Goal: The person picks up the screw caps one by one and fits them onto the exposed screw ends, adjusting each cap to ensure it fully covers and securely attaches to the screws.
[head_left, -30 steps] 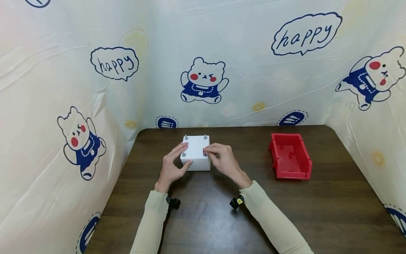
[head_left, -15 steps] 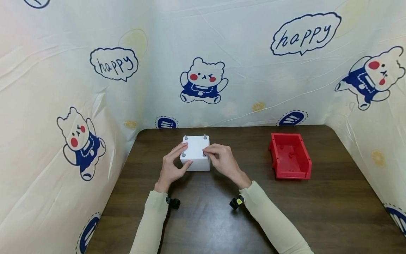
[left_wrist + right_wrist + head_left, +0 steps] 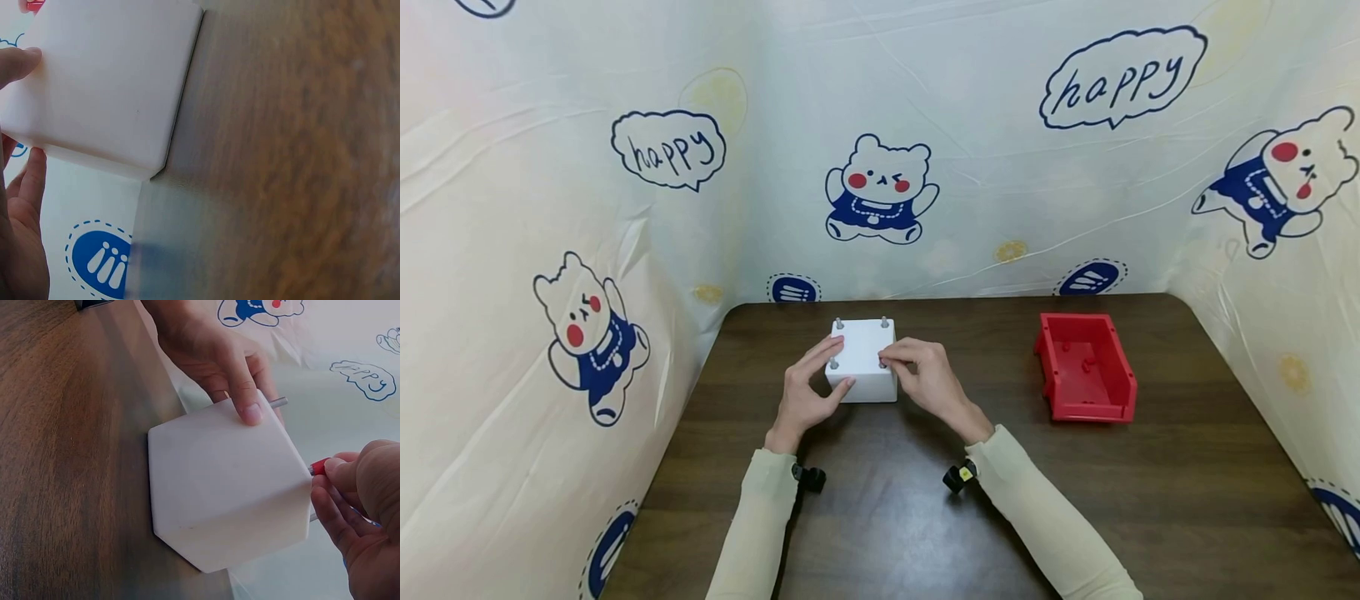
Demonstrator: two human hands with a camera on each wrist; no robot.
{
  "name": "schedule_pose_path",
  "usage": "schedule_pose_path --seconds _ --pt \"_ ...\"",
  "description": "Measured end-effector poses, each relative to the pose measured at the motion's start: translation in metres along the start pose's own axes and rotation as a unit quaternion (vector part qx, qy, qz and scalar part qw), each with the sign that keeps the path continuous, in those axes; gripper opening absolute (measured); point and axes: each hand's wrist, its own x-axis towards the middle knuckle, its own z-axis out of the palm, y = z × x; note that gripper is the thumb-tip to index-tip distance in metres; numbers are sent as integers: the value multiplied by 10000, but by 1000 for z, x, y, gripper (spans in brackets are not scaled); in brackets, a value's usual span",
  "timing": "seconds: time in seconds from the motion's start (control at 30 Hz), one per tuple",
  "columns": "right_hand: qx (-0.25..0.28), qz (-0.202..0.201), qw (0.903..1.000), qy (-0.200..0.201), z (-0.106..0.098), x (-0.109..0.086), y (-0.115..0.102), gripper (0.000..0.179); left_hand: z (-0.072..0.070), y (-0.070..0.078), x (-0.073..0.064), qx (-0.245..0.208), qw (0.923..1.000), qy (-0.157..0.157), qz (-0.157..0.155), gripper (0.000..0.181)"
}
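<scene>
A white block [image 3: 865, 385] sits on the table, with a grey metal post [image 3: 839, 324] standing up at each corner of its top. My left hand [image 3: 805, 398] grips its left side, thumb on the front face and fingers over the far left part. In the right wrist view, my right hand [image 3: 369, 494] pinches a small red piece [image 3: 320, 466] between thumb and finger. That piece is on the end of the near right post, at the top corner of the block [image 3: 231, 469]. Another bare post [image 3: 279, 402] shows beyond the left thumb.
A red open-front bin [image 3: 1131, 414] stands to the right on the dark wooden table [image 3: 880, 517], with small red pieces [image 3: 1088, 365] on its floor. A pale cloth [image 3: 970, 208] printed with bears hangs around the back and sides.
Both hands and the block hold their places. The right fingers stay at the near right post with only a very slight shift.
</scene>
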Motion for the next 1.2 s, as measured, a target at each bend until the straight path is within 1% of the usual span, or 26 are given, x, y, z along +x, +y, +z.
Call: schedule_pose_path --seconds 0.1,0.2,0.4,0.6,0.73,0.83,1.2 --pt "-46 46 10000 -58 0 0 0 17 -2 9 3 27 10000 -16 14 61" --pt "-67 84 9999 -116 0 1 0 17 -3 13 4 50 10000 -33 7 61" --pt "-61 163 9997 -162 -1 2 -1 16 -3 14 6 45 10000 -35 28 61" --pt "-90 329 9992 -206 -2 2 -3 16 -3 13 4 -41 10000 -21 53 60" --pt "-97 404 9989 -221 -1 2 -4 17 -3 13 3 -3 10000 -42 -13 59" --pt "-77 435 9988 -230 -1 2 -4 17 -3 13 3 24 10000 -43 -80 59" --pt "-49 428 9989 -190 -1 1 -2 17 -3 13 4 -7 10000 -25 6 59"
